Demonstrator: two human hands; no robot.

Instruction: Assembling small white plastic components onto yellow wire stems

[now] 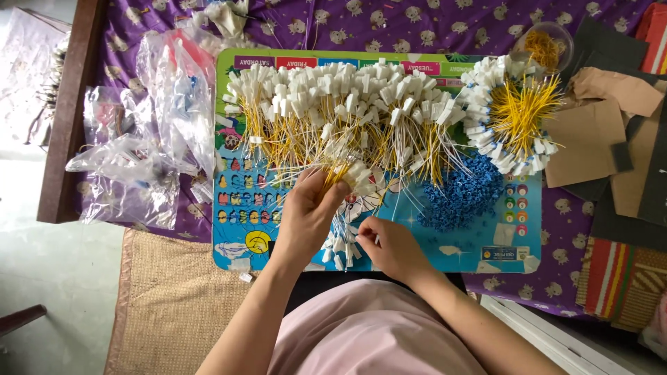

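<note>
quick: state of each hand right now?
Left hand: closed, holding a bundle of yellow wires with white tags.
Right hand: fingers pinched on a white tag.

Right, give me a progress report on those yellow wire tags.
Done: a long row of finished tags lies across the board, plus a ring-shaped bundle at its right end. In hand: the left hand grips a small bunch; the right hand pinches one white piece. Left: the pile of blue beads and loose white pieces.
</note>
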